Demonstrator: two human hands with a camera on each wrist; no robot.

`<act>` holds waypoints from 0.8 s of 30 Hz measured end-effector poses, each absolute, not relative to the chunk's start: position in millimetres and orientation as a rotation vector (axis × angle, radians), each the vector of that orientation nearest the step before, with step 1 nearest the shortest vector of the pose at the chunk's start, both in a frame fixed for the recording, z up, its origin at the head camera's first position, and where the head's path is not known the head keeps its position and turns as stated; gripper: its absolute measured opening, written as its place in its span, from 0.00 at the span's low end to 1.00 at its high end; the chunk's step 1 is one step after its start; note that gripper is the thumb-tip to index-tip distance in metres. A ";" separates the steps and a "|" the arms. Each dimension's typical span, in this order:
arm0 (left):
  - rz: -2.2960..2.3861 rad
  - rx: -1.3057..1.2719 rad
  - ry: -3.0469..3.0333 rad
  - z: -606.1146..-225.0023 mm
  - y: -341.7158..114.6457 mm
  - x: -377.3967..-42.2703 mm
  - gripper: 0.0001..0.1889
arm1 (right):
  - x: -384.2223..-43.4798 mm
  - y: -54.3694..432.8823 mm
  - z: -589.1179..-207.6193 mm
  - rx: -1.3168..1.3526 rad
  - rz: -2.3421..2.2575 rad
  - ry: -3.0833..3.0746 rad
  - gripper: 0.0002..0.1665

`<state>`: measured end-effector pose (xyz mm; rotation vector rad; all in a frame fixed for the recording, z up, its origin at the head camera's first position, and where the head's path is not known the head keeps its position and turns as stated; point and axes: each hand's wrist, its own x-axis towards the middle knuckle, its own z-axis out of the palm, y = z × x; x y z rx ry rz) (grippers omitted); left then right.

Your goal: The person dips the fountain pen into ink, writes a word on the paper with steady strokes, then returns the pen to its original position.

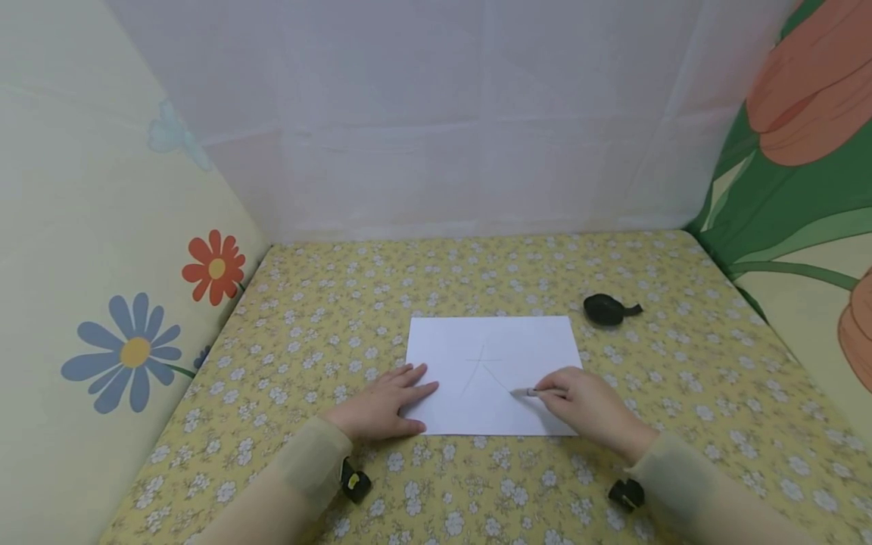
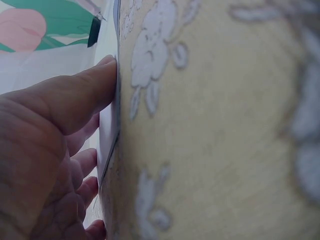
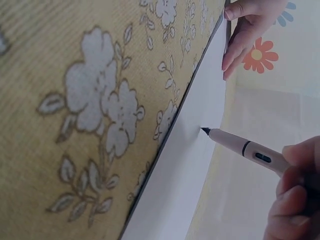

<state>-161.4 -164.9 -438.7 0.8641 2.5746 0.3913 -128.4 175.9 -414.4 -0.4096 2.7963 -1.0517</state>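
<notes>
A white sheet of paper [image 1: 436, 337] lies on the flowered cloth, bearing a few thin lines: a short level stroke crossed by a slanting one, and another slanting down to the right. My right hand [image 1: 591, 409] pinches a pale fountain pen [image 3: 232, 142] between thumb and fingers. Its dark nib [image 3: 205, 130] touches the paper at the lower end of the right slanting line. My left hand [image 1: 384, 405] rests with spread fingers across the sheet's left edge. In the left wrist view, the left thumb [image 2: 85, 95] lies against the paper's edge.
A round black object with a short tail [image 1: 604, 310] lies beyond the paper's upper right corner. Yellow flowered cloth [image 1: 327, 303] covers the table. A white sheet [image 1: 409, 151] hangs behind, and flower-printed panels [image 1: 123, 242] stand at both sides.
</notes>
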 end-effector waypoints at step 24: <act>0.392 0.863 2.574 -440.6 -165.8 -162.1 0.36 | -135.2 168.7 -407.8 -0.350 -1.198 2.824 0.07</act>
